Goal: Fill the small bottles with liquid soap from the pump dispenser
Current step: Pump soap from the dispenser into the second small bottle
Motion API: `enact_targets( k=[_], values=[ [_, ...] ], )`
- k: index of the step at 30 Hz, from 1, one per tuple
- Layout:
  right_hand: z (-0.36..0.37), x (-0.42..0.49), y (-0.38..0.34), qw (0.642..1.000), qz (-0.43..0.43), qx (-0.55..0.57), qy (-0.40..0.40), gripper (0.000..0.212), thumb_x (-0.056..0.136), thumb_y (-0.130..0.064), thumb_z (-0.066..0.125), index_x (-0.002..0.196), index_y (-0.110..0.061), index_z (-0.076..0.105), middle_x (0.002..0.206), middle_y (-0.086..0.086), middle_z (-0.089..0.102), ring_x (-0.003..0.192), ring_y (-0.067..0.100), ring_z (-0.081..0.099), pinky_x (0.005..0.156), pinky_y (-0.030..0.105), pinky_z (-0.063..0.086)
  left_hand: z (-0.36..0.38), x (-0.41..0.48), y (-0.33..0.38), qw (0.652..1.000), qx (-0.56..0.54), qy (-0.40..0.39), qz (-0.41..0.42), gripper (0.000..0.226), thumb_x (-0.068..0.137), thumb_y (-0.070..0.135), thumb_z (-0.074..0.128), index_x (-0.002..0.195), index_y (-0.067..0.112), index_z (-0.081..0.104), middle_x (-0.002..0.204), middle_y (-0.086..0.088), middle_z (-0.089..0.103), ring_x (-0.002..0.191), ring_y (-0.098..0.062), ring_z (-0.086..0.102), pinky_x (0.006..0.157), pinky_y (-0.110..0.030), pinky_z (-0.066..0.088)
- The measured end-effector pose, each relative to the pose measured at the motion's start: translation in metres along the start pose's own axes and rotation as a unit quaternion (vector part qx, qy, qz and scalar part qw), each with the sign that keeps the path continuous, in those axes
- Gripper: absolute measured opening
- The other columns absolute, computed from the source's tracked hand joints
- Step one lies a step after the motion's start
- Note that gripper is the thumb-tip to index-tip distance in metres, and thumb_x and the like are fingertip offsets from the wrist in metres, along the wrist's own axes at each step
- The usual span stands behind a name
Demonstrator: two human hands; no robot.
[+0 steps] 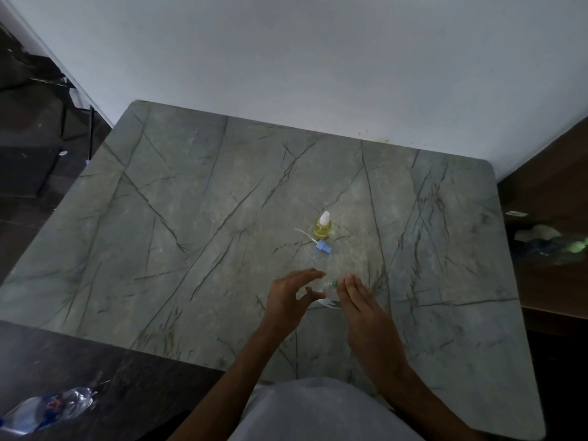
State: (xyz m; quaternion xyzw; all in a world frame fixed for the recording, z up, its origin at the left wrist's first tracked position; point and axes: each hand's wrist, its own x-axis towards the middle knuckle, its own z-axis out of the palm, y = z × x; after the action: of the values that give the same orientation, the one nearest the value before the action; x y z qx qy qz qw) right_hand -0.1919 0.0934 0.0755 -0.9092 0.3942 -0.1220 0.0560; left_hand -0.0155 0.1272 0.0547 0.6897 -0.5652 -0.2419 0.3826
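Observation:
A small bottle (323, 227) of yellow liquid with a white cap stands near the middle of the grey stone table (178, 218). Just in front of it lies a blue spray cap (324, 248) with a thin white tube. Nearer to me, a clear dispenser bottle (329, 292) with a white label and a bit of green stands between my hands, largely hidden by them. My left hand (291, 297) is on its left with fingers spread. My right hand (359, 300) is flat beside its right side. Neither hand visibly grips it.
A white wall runs behind the table. A plastic water bottle (47, 409) lies on the dark floor at lower left. A dark wooden surface with bags (550, 243) sits to the right. My light-clothed lap (318, 412) is at the table's near edge.

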Motion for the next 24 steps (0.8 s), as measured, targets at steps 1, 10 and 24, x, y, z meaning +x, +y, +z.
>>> enact_targets(
  k=[1, 10, 24],
  values=[
    [0.0, 0.0, 0.0, 1.0, 0.003, 0.004, 0.002, 0.054, 0.07, 0.007, 0.055, 0.124, 0.006, 0.06, 0.127, 0.024, 0.06, 0.119, 0.035, 0.059, 0.099, 0.041, 0.041, 0.0, 0.0, 0.0, 1.0, 0.002, -0.001, -0.001, 0.045, 0.072, 0.014, 0.083, 0.115, 0.02, 0.07, 0.117, -0.002, 0.069, 0.102, -0.002, 0.061, 0.085, 0.001, 0.041],
    [-0.007, 0.001, -0.004, 1.0, 0.021, -0.001, 0.004, 0.052, 0.086, -0.012, 0.033, 0.127, 0.006, 0.058, 0.13, 0.023, 0.059, 0.121, 0.033, 0.058, 0.097, 0.041, 0.05, -0.002, 0.003, 0.006, 1.0, 0.004, 0.011, 0.007, 0.043, 0.073, 0.014, 0.082, 0.115, 0.02, 0.071, 0.117, 0.001, 0.069, 0.102, 0.005, 0.057, 0.085, 0.002, 0.038],
    [0.007, -0.003, -0.004, 0.999, 0.011, 0.019, 0.041, 0.051, 0.08, 0.008, 0.036, 0.125, 0.007, 0.059, 0.13, 0.025, 0.058, 0.12, 0.037, 0.057, 0.092, 0.039, 0.054, 0.001, 0.001, -0.003, 1.0, 0.0, 0.01, 0.001, 0.043, 0.071, 0.014, 0.083, 0.113, 0.017, 0.071, 0.114, 0.004, 0.068, 0.107, 0.009, 0.054, 0.089, -0.001, 0.04]
  ],
)
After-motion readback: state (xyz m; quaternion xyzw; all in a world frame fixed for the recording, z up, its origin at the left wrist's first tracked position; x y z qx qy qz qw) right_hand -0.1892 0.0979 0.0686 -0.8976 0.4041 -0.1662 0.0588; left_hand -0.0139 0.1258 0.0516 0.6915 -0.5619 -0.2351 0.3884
